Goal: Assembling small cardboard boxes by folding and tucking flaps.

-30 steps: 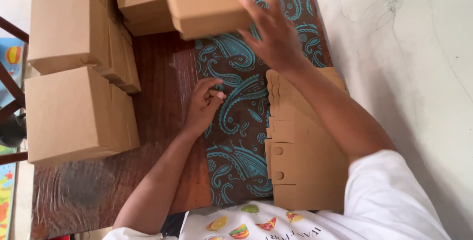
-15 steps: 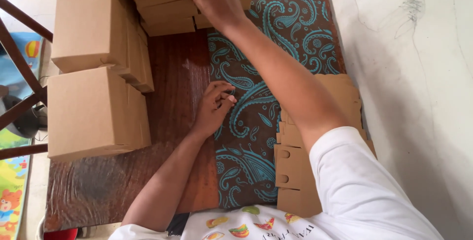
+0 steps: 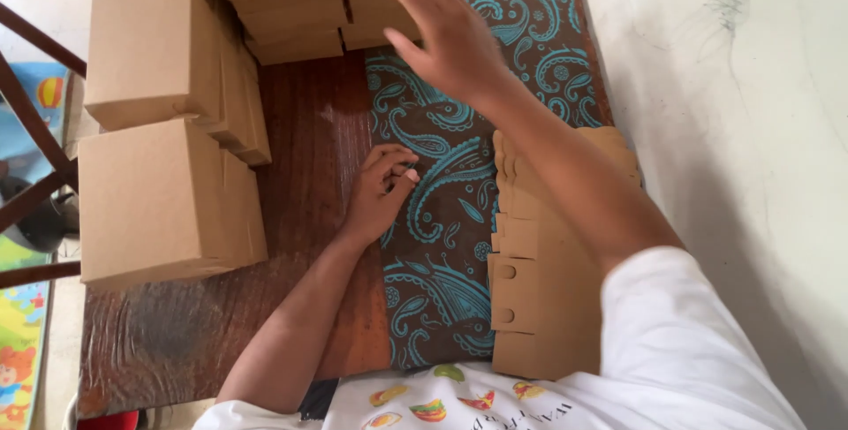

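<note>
The right hand's fingers (image 3: pixel 415 6) spread wide and hold nothing; their tips lie over the near face of a box (image 3: pixel 375 6) at the far edge of the worktop (image 3: pixel 300 218), and whether they touch it or hover just above I cannot tell. The right hand (image 3: pixel 450 41) is blurred. That box is plain brown cardboard, closed, unprinted, with sharp folded edges; it tops a short stack, just beside a second stack (image 3: pixel 283 6) of the same boxes on its left.

The left hand's fingers (image 3: pixel 393 165) curl inward, narrow, their tips tucked toward the palm; if anything small sits between them it cannot be made out. The left hand (image 3: pixel 380 192) rests on the edge of a cloth (image 3: pixel 442 218), dark brown with a teal paisley pattern, which runs down the middle of the dark wooden worktop.

Under the right forearm lies a pile of flat blanks (image 3: pixel 530 306), the same brown card, unfolded, with scalloped tabs and small round holes along the left edge; it lies on the cloth's right side.

At the worktop's left stand two larger folded boxes (image 3: pixel 155 200), one behind the other, well apart from both hands. Right of the worktop is a pale wall (image 3: pixel 751 130). A white printed shirt (image 3: pixel 495 403) shows at the bottom
</note>
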